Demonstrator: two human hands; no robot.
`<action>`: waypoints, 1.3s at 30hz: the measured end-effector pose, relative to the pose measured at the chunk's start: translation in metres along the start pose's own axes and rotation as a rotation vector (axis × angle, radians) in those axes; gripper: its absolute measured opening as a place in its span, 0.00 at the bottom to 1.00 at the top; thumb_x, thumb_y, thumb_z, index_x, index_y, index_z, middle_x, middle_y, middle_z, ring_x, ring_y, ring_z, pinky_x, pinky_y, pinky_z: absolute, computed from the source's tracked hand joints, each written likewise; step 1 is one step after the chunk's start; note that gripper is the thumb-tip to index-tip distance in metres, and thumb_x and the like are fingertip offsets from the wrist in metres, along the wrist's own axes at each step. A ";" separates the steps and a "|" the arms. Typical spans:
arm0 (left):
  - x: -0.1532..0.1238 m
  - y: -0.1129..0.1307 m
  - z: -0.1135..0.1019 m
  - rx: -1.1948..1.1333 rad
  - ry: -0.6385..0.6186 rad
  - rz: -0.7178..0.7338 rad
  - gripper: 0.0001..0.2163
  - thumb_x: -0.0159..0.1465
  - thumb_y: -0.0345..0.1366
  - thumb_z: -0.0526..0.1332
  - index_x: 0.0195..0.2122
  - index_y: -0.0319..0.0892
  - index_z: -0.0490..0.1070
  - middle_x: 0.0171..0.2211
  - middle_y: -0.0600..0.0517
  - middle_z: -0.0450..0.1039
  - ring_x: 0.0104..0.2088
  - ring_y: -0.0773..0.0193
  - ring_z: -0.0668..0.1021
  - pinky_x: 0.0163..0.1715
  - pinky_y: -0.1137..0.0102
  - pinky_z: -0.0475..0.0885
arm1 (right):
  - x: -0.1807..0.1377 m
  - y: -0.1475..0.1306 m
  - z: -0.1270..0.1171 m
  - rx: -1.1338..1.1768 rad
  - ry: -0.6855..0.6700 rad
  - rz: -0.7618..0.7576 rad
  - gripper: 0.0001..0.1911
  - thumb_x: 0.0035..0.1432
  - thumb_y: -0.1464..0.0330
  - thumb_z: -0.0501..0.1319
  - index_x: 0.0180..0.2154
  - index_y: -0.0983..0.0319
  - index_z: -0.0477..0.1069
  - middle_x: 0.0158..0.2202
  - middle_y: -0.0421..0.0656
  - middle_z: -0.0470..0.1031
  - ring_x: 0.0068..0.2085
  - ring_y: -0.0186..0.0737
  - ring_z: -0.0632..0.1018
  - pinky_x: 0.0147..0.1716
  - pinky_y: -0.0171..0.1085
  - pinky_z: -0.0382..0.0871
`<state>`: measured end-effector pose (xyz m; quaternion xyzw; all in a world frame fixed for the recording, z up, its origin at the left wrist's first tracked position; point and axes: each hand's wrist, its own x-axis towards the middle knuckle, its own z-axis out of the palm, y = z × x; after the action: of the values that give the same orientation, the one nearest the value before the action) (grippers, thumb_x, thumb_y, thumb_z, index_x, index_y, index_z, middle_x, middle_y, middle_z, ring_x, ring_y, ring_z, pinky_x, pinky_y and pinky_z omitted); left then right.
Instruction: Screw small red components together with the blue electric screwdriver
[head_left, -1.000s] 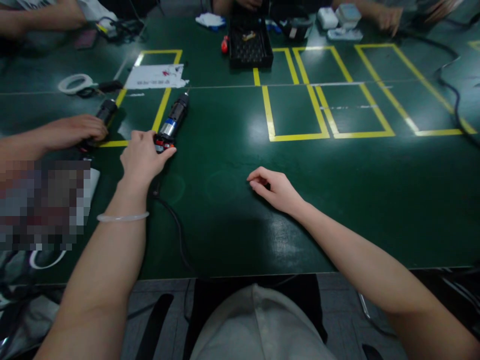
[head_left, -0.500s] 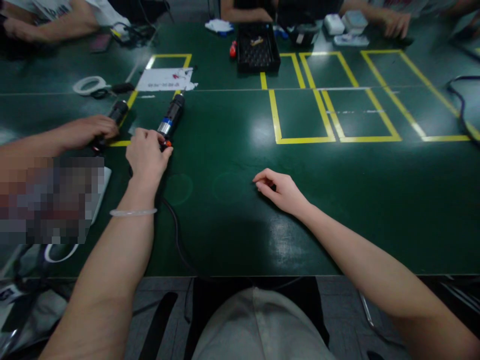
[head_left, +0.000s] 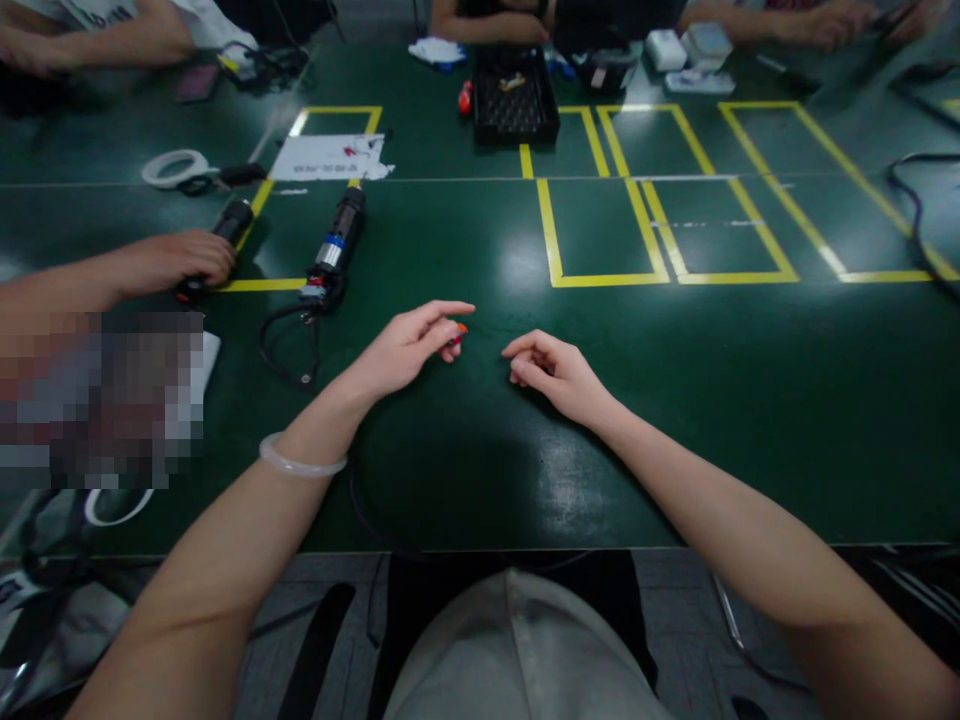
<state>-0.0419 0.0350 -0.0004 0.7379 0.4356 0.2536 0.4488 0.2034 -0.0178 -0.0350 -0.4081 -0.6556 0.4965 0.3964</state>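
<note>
My left hand [head_left: 411, 348], a pale bangle on its wrist, is over the middle of the table. Thumb and fingers close on a small red-and-black piece [head_left: 458, 335], mostly covered, whose kind I cannot make out; the index finger points right. To the right rests my right hand [head_left: 556, 375], fingers loosely curled and index finger partly extended, with nothing visible in it. The two hands are apart. An electric screwdriver [head_left: 334, 245], black with a silver and blue band, lies left of my left hand, its black cord [head_left: 262, 345] looping towards me.
A co-worker's hand [head_left: 199, 258] grips another dark screwdriver [head_left: 234, 220] at the left. Yellow tape [head_left: 607, 281] marks rectangles on the green table [head_left: 450, 450]. Farther back are a black tray [head_left: 517, 130], a white paper [head_left: 326, 158], a tape roll [head_left: 176, 168] and other people's arms.
My left hand has let go of the screwdriver and moved right with the small red-and-black piece. The screwdriver stays on the table. My right hand's fingers have curled slightly more.
</note>
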 end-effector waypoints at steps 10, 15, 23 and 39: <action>-0.013 0.024 0.032 -0.250 -0.239 -0.008 0.25 0.71 0.45 0.57 0.64 0.37 0.61 0.28 0.54 0.73 0.28 0.66 0.75 0.30 0.71 0.71 | -0.001 -0.007 0.009 0.407 -0.151 0.135 0.19 0.58 0.56 0.70 0.41 0.61 0.69 0.30 0.38 0.78 0.30 0.32 0.77 0.33 0.33 0.73; -0.010 0.018 0.035 -0.390 -0.189 0.001 0.19 0.72 0.50 0.55 0.49 0.37 0.68 0.29 0.51 0.75 0.28 0.64 0.77 0.31 0.69 0.74 | 0.001 -0.004 0.006 0.485 -0.095 0.133 0.19 0.57 0.56 0.71 0.41 0.62 0.71 0.29 0.38 0.77 0.28 0.30 0.76 0.31 0.32 0.72; -0.010 0.017 0.036 -0.297 -0.223 -0.019 0.15 0.68 0.46 0.62 0.42 0.38 0.70 0.31 0.50 0.77 0.31 0.65 0.78 0.36 0.69 0.74 | 0.000 -0.003 0.004 0.354 0.020 0.047 0.18 0.55 0.57 0.73 0.41 0.60 0.73 0.31 0.38 0.75 0.30 0.32 0.74 0.31 0.33 0.71; -0.014 0.023 0.036 -0.004 -0.009 0.182 0.12 0.65 0.41 0.66 0.45 0.39 0.74 0.41 0.49 0.79 0.40 0.63 0.80 0.46 0.68 0.76 | -0.001 -0.005 0.006 0.131 0.066 -0.094 0.14 0.58 0.59 0.69 0.40 0.60 0.70 0.35 0.40 0.73 0.31 0.32 0.72 0.31 0.35 0.68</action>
<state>-0.0117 0.0024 0.0030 0.7745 0.3643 0.2909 0.4275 0.1981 -0.0216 -0.0316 -0.3662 -0.6267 0.5056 0.4664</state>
